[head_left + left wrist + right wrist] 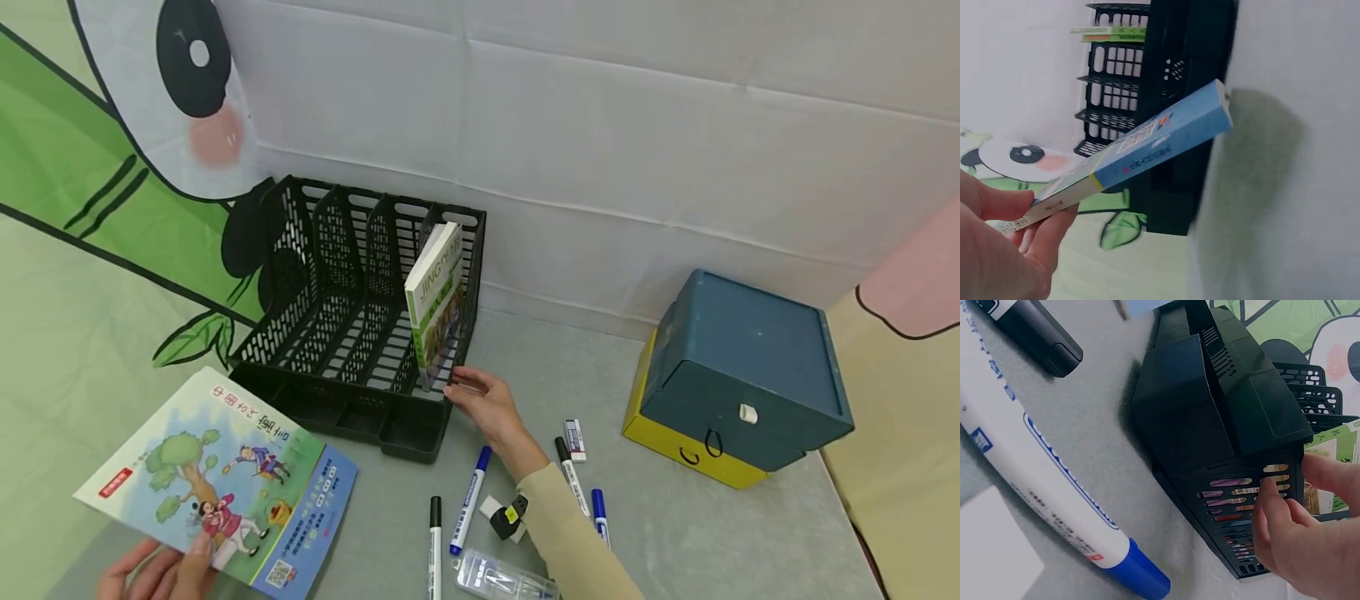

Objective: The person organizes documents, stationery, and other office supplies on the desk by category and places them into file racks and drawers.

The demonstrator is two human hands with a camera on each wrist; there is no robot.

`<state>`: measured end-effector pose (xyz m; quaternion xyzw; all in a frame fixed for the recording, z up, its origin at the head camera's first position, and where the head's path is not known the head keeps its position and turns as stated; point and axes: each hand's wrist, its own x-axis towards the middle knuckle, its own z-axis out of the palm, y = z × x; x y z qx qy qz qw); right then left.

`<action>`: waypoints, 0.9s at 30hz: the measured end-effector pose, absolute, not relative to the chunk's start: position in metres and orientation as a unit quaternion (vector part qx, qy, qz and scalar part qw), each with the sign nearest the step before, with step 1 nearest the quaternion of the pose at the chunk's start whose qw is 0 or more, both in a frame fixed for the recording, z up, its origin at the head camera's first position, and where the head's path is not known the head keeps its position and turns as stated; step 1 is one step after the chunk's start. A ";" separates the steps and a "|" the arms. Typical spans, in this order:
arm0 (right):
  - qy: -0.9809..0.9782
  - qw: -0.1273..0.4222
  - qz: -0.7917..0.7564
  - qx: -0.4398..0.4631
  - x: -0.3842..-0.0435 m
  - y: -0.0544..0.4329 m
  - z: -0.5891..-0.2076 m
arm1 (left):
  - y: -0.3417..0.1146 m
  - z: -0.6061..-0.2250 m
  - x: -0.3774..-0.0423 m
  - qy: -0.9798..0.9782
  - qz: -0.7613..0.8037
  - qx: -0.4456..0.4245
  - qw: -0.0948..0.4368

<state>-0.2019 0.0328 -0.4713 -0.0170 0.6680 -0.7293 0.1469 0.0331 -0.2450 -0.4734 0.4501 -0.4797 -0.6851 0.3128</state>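
A picture book point(225, 475) with a tree and children on its cover is tilted above the table at the lower left. My left hand point(161, 571) pinches its near edge, thumb on the cover; the left wrist view shows the book's spine point(1063, 201) between thumb and fingers. The black file rack point(411, 442) stands against the wall, with books point(437, 292) upright in its rightmost slot. At the rack's front right corner is my right hand point(491, 412). In the right wrist view its thumb and fingers grip the perforated side wall point(1229, 519).
Markers point(470, 504), a small eraser box point(575, 440), a black-and-white object point(508, 518) and a clear case point(498, 575) lie around the right forearm. On the right stands a blue drawer box point(757, 350) above a yellow one point(652, 425).
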 end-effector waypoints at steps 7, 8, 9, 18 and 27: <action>0.668 0.151 -0.728 -0.019 -0.202 0.033 -0.472 | -0.215 -0.446 0.031 -0.570 -0.575 0.369 0.456; 0.669 0.152 -0.728 -0.019 -0.202 0.033 -0.472 | -0.213 -0.443 0.030 -0.590 -0.557 0.362 0.459; 0.669 0.152 -0.727 -0.019 -0.202 0.033 -0.472 | -0.212 -0.439 0.029 -0.608 -0.540 0.355 0.461; 0.671 0.154 -0.725 -0.014 -0.203 0.033 -0.472 | -0.207 -0.416 0.016 -0.635 -0.529 0.203 0.525; 0.673 0.147 -0.725 -0.016 -0.201 0.032 -0.472 | -0.189 -0.389 -0.003 -0.694 -0.503 0.188 0.480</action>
